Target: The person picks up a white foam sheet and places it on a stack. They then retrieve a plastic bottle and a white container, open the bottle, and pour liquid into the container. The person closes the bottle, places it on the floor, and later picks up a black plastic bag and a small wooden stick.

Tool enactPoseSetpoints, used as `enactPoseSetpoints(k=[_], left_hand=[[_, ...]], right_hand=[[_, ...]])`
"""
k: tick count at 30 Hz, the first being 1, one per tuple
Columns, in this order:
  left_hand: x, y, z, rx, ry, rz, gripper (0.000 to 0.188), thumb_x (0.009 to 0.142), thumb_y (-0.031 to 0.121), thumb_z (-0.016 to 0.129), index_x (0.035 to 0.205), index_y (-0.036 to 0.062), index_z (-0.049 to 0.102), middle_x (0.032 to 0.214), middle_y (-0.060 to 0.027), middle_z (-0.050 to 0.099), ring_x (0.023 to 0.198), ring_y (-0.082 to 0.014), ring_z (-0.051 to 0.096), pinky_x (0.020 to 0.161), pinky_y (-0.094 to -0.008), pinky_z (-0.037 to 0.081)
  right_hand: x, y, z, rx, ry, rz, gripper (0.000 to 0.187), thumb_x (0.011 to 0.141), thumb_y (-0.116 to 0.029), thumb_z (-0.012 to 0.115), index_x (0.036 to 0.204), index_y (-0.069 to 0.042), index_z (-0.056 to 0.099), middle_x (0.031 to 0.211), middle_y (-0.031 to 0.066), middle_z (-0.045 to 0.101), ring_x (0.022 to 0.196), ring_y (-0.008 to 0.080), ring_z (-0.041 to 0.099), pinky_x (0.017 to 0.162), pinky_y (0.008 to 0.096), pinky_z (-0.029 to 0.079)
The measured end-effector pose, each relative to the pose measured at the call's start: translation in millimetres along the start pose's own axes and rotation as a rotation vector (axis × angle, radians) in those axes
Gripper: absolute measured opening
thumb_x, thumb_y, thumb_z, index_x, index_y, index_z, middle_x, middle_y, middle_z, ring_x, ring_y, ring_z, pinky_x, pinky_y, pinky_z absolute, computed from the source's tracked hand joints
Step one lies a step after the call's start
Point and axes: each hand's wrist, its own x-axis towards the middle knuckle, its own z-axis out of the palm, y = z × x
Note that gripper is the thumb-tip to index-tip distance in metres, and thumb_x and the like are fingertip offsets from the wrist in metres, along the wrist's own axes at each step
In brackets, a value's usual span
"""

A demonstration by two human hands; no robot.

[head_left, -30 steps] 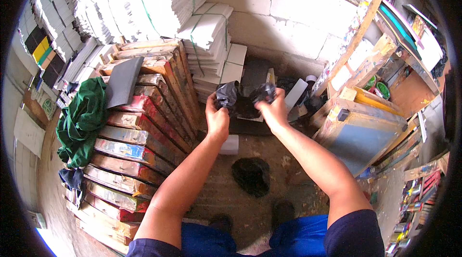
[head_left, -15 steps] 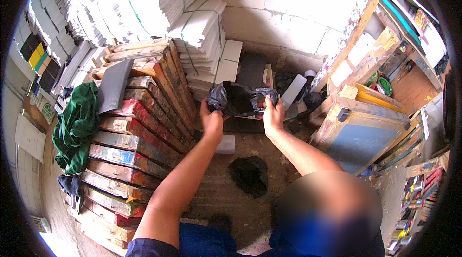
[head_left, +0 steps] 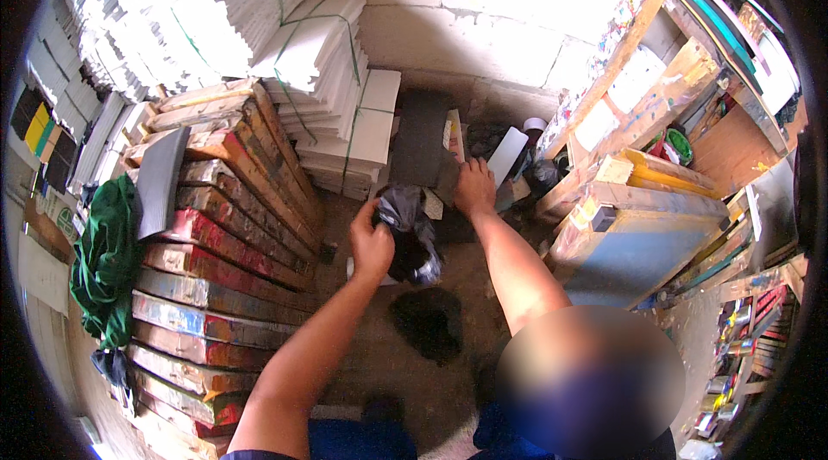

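A crumpled black plastic bag (head_left: pixel 401 206) hangs from my left hand (head_left: pixel 373 244), whose fingers are closed round its upper edge. The bag sags down to the right of that hand, with shiny folds at its lower end. My right hand (head_left: pixel 474 188) is off the bag and reaches forward to the edge of a dark grey panel (head_left: pixel 420 137). Its fingers are bent downward beside the panel's near corner; what lies under them is hidden. Another dark, crumpled bag-like heap (head_left: pixel 429 322) lies on the floor below my hands.
Paint-stained wooden frames (head_left: pixel 207 283) stand in a row at left, with a green cloth (head_left: pixel 103 262) over their ends. Tied stacks of white sheets (head_left: pixel 319 55) rise behind. At right lean a blue-meshed screen frame (head_left: pixel 642 240) and a wooden post (head_left: pixel 617 50). A white strip (head_left: pixel 507 156) stands near my right hand.
My right hand has let go of the black bag and moved forward to the dark panel. My left hand keeps the bag, which now hangs down, collapsed. The view has shifted slightly right.
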Motion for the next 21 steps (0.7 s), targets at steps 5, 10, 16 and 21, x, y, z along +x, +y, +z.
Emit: enactPoseSetpoints(k=[5, 10, 16, 21], left_hand=[[-7.1, -4.8, 2.5, 0.129, -0.129, 0.021, 0.048, 0.078, -0.008, 0.048, 0.123, -0.0098, 0.065, 0.114, -0.0186, 0.071, 0.111, -0.0276, 0.067, 0.103, -0.0367, 0.048], [-3.4, -9.9, -1.0, 0.228, -0.150, -0.012, 0.045, 0.078, -0.009, 0.051, 0.120, -0.0067, 0.067, 0.116, -0.0213, 0.071, 0.115, -0.0319, 0.068, 0.103, -0.0381, 0.049], [-0.5, -17.8, -3.3, 0.265, -0.154, 0.018, 0.044, 0.078, -0.008, 0.053, 0.120, -0.0051, 0.067, 0.115, -0.0221, 0.071, 0.115, -0.0347, 0.068, 0.104, -0.0393, 0.049], [1.0, -13.9, -2.2, 0.354, -0.173, 0.001, 0.046, 0.079, -0.006, 0.057, 0.123, -0.0014, 0.067, 0.124, -0.0212, 0.067, 0.120, -0.0366, 0.065, 0.105, -0.0408, 0.048]], right_hand=[[44.9, 43.9, 24.8, -0.393, -0.627, 0.180, 0.040, 0.094, -0.022, 0.065, 0.130, -0.005, 0.064, 0.111, 0.0119, 0.076, 0.124, 0.0372, 0.066, 0.105, 0.0581, 0.046], [63.0, 73.6, 34.6, -0.182, -0.472, 0.475, 0.044, 0.095, -0.028, 0.067, 0.136, -0.011, 0.064, 0.114, 0.0124, 0.077, 0.118, 0.0364, 0.069, 0.095, 0.0495, 0.056], [53.8, 90.6, 58.0, -0.241, -0.567, 0.185, 0.042, 0.093, -0.026, 0.068, 0.133, -0.013, 0.066, 0.114, 0.0143, 0.076, 0.113, 0.0379, 0.070, 0.092, 0.0514, 0.058], [50.4, 89.0, 56.7, -0.097, -0.391, 0.530, 0.036, 0.088, -0.023, 0.070, 0.123, -0.010, 0.069, 0.111, 0.0170, 0.076, 0.108, 0.0410, 0.070, 0.092, 0.0522, 0.056]])
